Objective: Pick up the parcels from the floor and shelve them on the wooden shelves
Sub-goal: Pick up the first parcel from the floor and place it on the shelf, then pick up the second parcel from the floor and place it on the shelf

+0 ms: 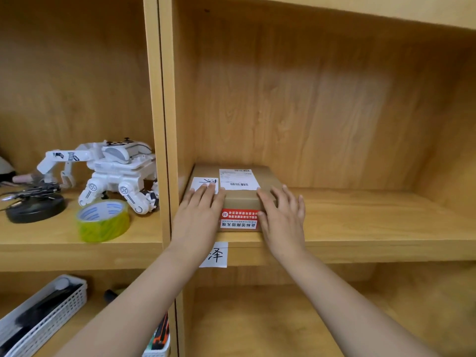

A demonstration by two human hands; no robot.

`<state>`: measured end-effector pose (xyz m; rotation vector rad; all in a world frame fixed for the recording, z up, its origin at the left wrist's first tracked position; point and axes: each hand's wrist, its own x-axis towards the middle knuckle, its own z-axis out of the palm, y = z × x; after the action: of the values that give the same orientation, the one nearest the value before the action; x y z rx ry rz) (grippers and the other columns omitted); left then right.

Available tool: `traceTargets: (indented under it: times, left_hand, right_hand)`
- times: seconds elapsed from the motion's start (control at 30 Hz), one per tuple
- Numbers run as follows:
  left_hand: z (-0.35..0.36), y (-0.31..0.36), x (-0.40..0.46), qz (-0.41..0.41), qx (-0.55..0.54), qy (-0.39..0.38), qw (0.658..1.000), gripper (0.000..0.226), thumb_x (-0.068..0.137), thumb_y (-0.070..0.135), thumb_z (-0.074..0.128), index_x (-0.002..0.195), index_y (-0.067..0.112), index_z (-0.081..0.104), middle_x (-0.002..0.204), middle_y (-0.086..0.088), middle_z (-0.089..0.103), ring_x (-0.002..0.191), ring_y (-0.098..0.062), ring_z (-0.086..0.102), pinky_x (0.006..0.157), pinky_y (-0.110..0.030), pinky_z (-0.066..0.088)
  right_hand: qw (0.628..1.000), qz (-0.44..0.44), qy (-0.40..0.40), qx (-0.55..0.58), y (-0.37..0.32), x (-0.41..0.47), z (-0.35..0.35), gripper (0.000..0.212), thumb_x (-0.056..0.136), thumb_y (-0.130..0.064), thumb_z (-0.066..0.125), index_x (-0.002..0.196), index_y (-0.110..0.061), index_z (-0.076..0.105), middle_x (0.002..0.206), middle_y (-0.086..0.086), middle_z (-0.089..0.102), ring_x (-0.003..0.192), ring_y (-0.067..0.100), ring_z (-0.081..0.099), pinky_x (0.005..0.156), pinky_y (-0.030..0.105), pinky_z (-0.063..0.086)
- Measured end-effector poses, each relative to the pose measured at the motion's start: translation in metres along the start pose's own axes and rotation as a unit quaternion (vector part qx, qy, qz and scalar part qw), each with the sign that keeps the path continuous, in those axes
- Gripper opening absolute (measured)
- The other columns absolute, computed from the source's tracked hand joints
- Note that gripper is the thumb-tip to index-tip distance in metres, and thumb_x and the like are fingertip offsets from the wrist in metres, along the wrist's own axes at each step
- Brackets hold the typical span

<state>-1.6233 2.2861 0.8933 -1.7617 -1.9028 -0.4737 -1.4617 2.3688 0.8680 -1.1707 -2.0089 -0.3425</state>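
A brown cardboard parcel (pixel 240 198) with white shipping labels on top and a red and white sticker on its front lies flat on the wooden shelf board (pixel 360 222), at the left end of the right compartment. My left hand (pixel 198 215) rests on the parcel's front left corner, fingers spread over a small white label. My right hand (pixel 282 215) presses against its front right corner, fingers spread, partly on the shelf board. Both hands touch the parcel without gripping around it.
A vertical wooden divider (pixel 164 124) separates the left compartment, which holds a white toy robot (pixel 116 173), a roll of yellow-green tape (pixel 103 220) and a black round base (pixel 36 207). A paper tag (pixel 215 255) hangs on the shelf's front edge. A white basket (pixel 43 318) sits below left.
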Motion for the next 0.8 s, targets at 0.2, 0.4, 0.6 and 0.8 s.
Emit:
traceTargets:
  times: [0.2, 0.4, 0.6, 0.8]
  left_hand:
    - [0.011, 0.03, 0.002, 0.1, -0.102, 0.109, 0.984, 0.038, 0.077, 0.017, 0.045, 0.112, 0.013, 0.06, 0.114, -0.006, 0.066, 0.1, -0.027, 0.061, 0.083, -0.032, 0.033]
    - [0.037, 0.091, -0.002, 0.199, -0.221, 0.084, 0.951, 0.035, 0.077, 0.02, 0.044, 0.104, 0.015, 0.065, 0.104, -0.004, 0.069, 0.089, -0.026, 0.065, 0.075, -0.034, 0.05]
    - [0.054, 0.178, -0.031, 0.275, -0.322, -0.007, 0.906, 0.031, 0.074, 0.01, 0.064, 0.104, 0.017, 0.066, 0.1, 0.0, 0.07, 0.087, -0.024, 0.066, 0.069, -0.035, 0.052]
    - [0.046, 0.264, -0.074, 0.336, -0.375, -0.081, 0.86, 0.032, 0.075, 0.014, 0.061, 0.106, 0.021, 0.065, 0.091, 0.002, 0.07, 0.072, -0.023, 0.068, 0.051, -0.031, 0.051]
  right_hand:
    - [1.0, 0.017, 0.019, -0.008, 0.016, -0.031, -0.015, 0.054, 0.08, -0.017, 0.062, 0.13, -0.023, 0.044, 0.136, 0.012, 0.047, 0.129, 0.026, 0.033, 0.111, 0.05, 0.023]
    - [0.992, 0.106, -0.007, -0.064, 0.05, -0.085, -0.044, 0.056, 0.08, -0.016, 0.061, 0.133, -0.02, 0.042, 0.138, 0.011, 0.044, 0.126, 0.024, 0.032, 0.107, 0.048, 0.031]
    - [0.962, 0.223, -0.055, -0.146, 0.089, -0.162, -0.091, 0.054, 0.079, -0.018, 0.059, 0.131, -0.019, 0.045, 0.137, 0.01, 0.046, 0.125, 0.027, 0.041, 0.105, 0.046, 0.033]
    - [0.922, 0.328, -0.053, -0.201, 0.118, -0.247, -0.153, 0.049, 0.073, -0.018, 0.059, 0.122, -0.024, 0.051, 0.131, 0.012, 0.051, 0.117, 0.033, 0.049, 0.097, 0.047, 0.039]
